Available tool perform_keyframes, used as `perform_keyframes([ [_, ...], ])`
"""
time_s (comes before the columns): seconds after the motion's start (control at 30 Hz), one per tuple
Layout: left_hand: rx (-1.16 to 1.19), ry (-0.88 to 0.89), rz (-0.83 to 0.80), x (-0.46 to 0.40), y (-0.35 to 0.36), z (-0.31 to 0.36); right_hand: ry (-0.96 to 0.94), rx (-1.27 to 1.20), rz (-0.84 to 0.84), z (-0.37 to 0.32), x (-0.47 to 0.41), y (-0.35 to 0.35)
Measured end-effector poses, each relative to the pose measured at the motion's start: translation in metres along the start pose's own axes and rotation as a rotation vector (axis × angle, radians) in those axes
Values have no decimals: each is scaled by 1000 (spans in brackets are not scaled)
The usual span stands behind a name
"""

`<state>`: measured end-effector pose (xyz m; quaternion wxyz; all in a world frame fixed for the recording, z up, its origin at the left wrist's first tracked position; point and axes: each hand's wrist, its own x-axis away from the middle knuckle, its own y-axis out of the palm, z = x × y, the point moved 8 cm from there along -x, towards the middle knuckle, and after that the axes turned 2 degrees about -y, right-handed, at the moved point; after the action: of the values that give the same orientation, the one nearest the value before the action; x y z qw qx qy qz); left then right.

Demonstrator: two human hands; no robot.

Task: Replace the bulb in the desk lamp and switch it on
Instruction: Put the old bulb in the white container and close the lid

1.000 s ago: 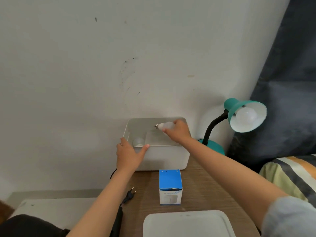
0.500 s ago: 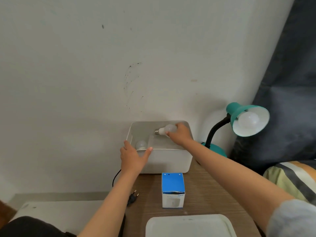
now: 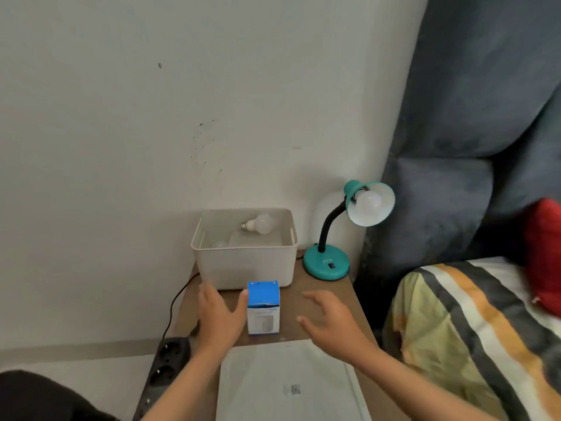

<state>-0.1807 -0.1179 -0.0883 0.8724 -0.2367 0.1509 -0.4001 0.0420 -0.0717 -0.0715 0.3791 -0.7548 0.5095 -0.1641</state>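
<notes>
Both hands are empty: left hand [image 3: 218, 317] open, thumb touching the blue bulb box [image 3: 263, 306] on the bench [image 3: 328, 287], right hand [image 3: 331, 322] spread beside it. Loose bulb [image 3: 259, 223] lies in the bin [image 3: 246, 262]; lamp [image 3: 368, 203] has a bulb fitted, looks unlit, so switching remains.

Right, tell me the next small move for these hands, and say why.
Probably close the left hand on the small blue-and-white cardboard box. Its thumb already touches the box's side, the open right hand hovers beside it, and a white bulb lies in the white plastic bin.
</notes>
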Motion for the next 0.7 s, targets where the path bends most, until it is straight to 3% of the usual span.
perform_keyframes([
  [0.2,-187,-36,-194,85,11,-48,191,44,-69,68,79,31],
  [0.4,-365,-197,-350,137,23,-87,374,101,-51,100,117,44],
  [0.6,-476,-162,-357,148,28,-88,362,66,-59,97,123,58],
  [0.7,-420,-138,-308,148,22,-85,363,-17,3,91,125,52],
])
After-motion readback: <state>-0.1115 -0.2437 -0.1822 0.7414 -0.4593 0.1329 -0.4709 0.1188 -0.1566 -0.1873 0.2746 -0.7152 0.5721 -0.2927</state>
